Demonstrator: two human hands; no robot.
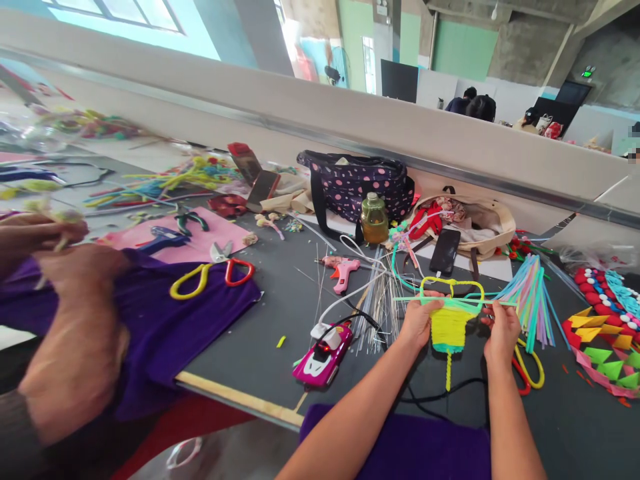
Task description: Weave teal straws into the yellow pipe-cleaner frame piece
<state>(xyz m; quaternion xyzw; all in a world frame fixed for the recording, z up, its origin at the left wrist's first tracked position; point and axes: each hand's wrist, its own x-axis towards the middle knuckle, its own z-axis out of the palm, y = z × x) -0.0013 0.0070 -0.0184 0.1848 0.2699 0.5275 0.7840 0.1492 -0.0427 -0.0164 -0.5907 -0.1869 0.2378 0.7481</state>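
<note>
A crafter's two hands work a woven piece of pipe cleaners over a crowded dark worktop (260,347). The left hand (417,323) pinches the left edge of the yellow-and-teal weaving (450,327), while the right hand (503,328) grips its right edge together with a thin green pipe cleaner (440,300) running across the top. Both hands are closed on the piece, which is held just above the worktop, between a spread of thin wires (380,307) and a bundle of pastel pipe cleaners (530,300). A yellow stem hangs from the weaving's lower end.

The winding looks best served by keeping the cross strand taut and level, pressing each new row snug against the last, and holding the frame steady with the left hand so the rows do not slip or gap.

Near at hand lie a pink glue gun (343,270), a pink toy car (324,357), a phone (444,252) and red-and-yellow scissors (213,270) on purple cloth (165,327). At far left, another person's hands (70,320), blurred, handle something small; what it is cannot be told.
</note>
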